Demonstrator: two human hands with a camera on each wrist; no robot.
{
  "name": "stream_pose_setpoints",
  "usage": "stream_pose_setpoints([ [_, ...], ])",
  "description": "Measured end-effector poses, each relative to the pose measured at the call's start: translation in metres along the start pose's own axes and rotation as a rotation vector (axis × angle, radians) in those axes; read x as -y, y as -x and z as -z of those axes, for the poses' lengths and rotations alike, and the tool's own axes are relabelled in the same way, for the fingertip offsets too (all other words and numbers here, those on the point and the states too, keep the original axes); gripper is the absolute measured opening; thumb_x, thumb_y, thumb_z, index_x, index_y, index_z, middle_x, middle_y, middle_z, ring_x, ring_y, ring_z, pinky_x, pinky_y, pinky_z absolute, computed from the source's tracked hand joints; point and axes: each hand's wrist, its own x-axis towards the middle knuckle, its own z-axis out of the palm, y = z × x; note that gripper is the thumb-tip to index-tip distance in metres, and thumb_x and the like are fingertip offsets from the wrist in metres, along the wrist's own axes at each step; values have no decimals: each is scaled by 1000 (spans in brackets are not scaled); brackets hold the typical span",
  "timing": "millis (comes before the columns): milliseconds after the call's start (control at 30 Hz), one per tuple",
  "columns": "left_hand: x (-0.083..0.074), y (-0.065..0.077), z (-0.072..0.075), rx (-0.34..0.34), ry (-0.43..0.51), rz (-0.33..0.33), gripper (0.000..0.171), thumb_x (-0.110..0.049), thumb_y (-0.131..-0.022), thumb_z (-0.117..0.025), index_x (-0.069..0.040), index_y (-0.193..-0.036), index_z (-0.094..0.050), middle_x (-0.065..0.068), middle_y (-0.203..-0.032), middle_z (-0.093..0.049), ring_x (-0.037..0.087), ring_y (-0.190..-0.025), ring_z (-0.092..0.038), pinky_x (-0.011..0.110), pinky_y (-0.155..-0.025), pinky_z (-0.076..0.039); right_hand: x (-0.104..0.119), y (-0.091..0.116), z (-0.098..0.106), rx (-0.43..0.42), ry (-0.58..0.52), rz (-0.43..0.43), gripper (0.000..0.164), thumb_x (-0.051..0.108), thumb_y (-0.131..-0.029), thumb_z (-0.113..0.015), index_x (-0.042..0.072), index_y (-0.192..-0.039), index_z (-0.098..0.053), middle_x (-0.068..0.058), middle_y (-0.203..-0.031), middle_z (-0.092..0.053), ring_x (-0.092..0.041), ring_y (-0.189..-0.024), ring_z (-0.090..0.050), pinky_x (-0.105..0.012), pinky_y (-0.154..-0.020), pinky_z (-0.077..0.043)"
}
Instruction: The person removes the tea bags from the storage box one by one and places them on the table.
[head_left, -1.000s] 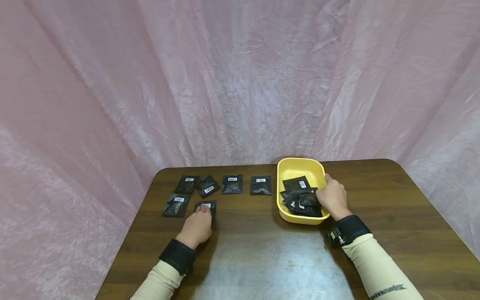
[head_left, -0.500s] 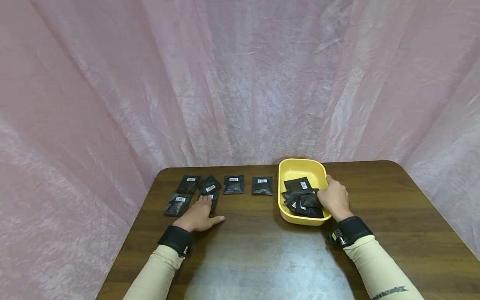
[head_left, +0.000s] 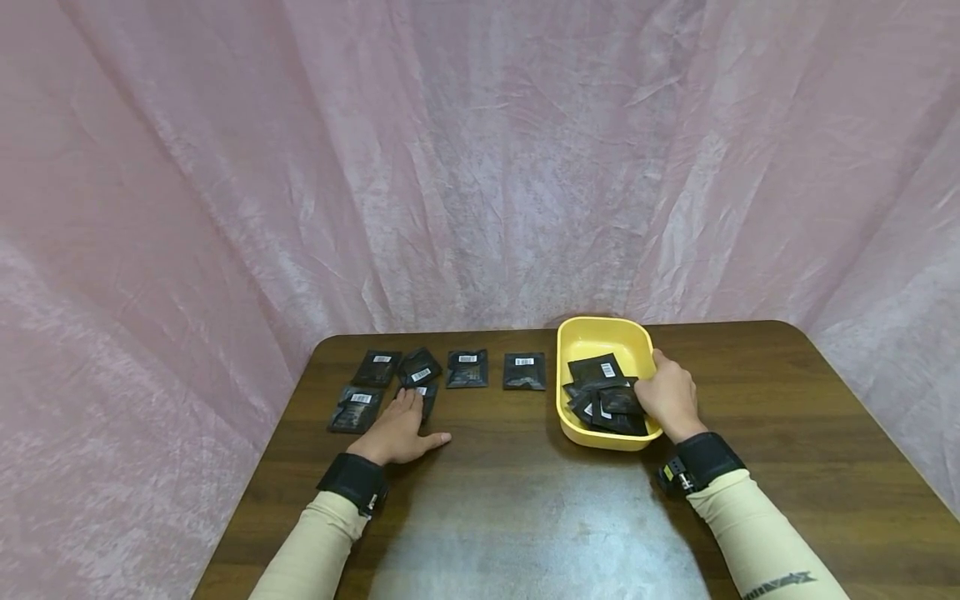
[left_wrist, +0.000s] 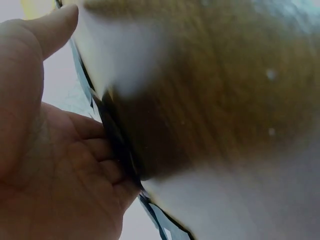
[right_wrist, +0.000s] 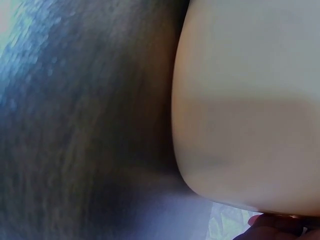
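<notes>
Since a second ago the left hand (head_left: 396, 427) has spread its thumb out to the side, and the packet beneath it (head_left: 430, 400) has slid away from the person, nearer the tilted packet (head_left: 418, 368) behind it; the other loose packets lie much as they did. The left hand is now wide, its fingers straight and resting on that packet, well to the left of the yellow tub (head_left: 606, 333), pressing rather than gripping. The right hand (head_left: 667, 398) holds the tub's right side, curled over the rim; its fingertips are mostly hidden in the right-wrist view.

Further out, all six loose packets lie left of the tub on the wooden tabletop (head_left: 510, 483). Four make a back row: one just beside the tub (head_left: 524, 372), a second farther left (head_left: 467, 368), then the tilted one, then the farthest from the tub (head_left: 375, 368). In front are the one under the left hand and, farther from the tub, a last packet (head_left: 356, 408). A heap of packets (head_left: 596, 369) lies overlapped inside the tub, mostly toward its near end; how many cannot be told. Beyond the tub hangs a pink curtain (head_left: 480, 167).

The work looks partway along: five packets lie untouched outside the tub, the sixth seems nearly settled, and the heap appears unsorted.
</notes>
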Motion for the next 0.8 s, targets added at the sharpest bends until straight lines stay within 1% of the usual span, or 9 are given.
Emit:
stream_pose_setpoints([
  [267, 6, -1, -3, -73, 73, -7, 89, -44, -106, -65, 17, -160, -30, 41, -169, -25, 55, -162, -20, 63, -132, -25, 1, -1, -1, 12, 5, -6, 72, 12, -89, -57, -5, -158, -44, -38, -136, -64, -52, -109, -67, -60, -84, -54],
  [400, 7, 2, -4, -98, 99, -1, 86, -41, -106, -66, 17, -159, -33, 40, -169, -26, 54, -163, -20, 63, -131, -26, 1, -1, -1, 18, 7, -10, 73, 12, -89, -58, -5, -159, -43, -38, -137, -63, -51, -109, -66, -60, -85, -54],
  [600, 6, 6, -5, -115, 103, -2, 82, -40, -107, -64, 15, -159, -34, 37, -171, -24, 51, -164, -20, 62, -132, -27, 2, -1, -1, 20, -1, -13, 73, 13, -90, -58, -5, -159, -42, -38, -137, -64, -50, -107, -66, -60, -84, -54],
  [800, -1, 14, 2, -112, 89, -19, 80, -38, -107, -65, 15, -159, -35, 36, -172, -23, 50, -164, -21, 60, -132, -27, 3, 0, 0, 31, -5, -28, 75, 13, -90, -58, -6, -161, -39, -38, -143, -60, -51, -112, -64, -62, -90, -54],
])
